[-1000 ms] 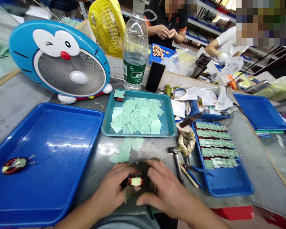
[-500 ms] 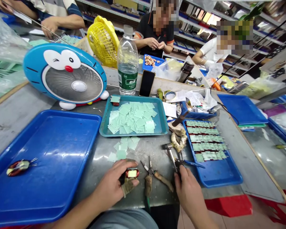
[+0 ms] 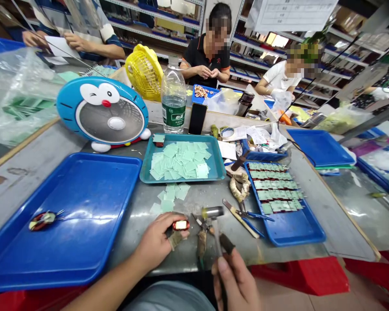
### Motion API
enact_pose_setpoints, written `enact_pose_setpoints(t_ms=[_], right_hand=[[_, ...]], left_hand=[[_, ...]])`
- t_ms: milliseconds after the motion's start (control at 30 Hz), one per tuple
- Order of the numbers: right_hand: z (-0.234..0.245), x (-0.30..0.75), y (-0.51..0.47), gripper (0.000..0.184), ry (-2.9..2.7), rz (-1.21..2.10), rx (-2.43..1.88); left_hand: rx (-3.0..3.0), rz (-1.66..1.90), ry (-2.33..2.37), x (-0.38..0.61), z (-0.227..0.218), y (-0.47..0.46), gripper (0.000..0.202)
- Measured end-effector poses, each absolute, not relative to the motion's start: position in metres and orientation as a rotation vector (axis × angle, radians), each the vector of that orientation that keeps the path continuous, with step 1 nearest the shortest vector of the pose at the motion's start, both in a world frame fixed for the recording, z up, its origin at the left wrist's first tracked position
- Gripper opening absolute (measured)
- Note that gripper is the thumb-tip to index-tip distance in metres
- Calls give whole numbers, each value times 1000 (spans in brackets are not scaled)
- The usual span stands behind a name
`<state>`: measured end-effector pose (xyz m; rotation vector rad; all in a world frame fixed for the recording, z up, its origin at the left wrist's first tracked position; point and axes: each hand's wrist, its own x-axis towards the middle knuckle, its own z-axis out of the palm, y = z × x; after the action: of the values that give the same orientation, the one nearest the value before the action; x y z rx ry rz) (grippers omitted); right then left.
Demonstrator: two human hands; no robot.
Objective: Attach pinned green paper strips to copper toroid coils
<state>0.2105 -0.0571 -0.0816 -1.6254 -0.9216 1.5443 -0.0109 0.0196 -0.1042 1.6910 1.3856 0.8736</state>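
Observation:
Between the thumb and fingers of my left hand is a small wire-wound coil with copper-red windings and a pale yellow face turned up. My right hand grips a small hammer by its handle, the head raised over the bench and slightly blurred. A dark wrap covers one right fingertip; a tape wrap is on my left thumb. Under the hammer lie pliers with wrapped handles, partly hidden. A knife-like tool with a tan handle rests to the right. Another coil sits in the blue tray at left.
The large blue tray is at left. A teal tray holds pale green cards, with loose cards before it. Right, a blue tray holds rows of coils. Behind stand a fan, bottle and phone. Co-workers sit opposite.
My right hand has lifted the hammer off the bench and brought it left, over the pliers near the coil. My left hand keeps its hold on the coil. The head view has shifted slightly.

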Motion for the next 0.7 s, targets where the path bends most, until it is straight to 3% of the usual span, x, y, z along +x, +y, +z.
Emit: enact_pose_setpoints(t_ms=[167,433,567,700], right_hand=[[-81,208,-58,60,-966,1516,-1679],[-74,232,-62,52,-1356,1143,-1657],[-71,237,-67,55,-1480,1275,-1615],[-82,229,-72,55,-1636,1459,-1543]], left_hand=[[1663,881,1406,-9,-106,19,24],[1518,886,1349,-19,-75,4,26],[1266,863,1379,-38,-64,-41,31],[886,847,1428,-50,-84,-92,43]])
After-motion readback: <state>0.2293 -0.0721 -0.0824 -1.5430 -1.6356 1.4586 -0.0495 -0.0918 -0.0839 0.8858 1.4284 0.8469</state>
